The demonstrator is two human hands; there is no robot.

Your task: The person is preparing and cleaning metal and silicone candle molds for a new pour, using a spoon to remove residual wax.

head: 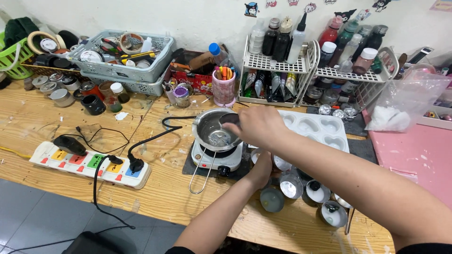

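My right hand (256, 124) reaches across from the right and grips a small metal tin (230, 118), tilted over the rim of a steel melting pot (207, 128). The pot sits on a small white hot plate (217, 159), and its wire handle (200, 176) points toward me. My left hand (261, 170) is just right of the hot plate, its fingers curled over another small tin (255, 155). Several more round tins (291, 186) stand beside it, some with white or grey filling.
A white heart-shaped mould tray (316, 127) lies behind my right arm. A power strip (89, 163) with black plugs and cords lies at the left. Baskets (123, 59), jars, a pink pen cup (223, 87) and bottle racks (278, 63) line the wall. A pink mat (414, 157) is at the right.
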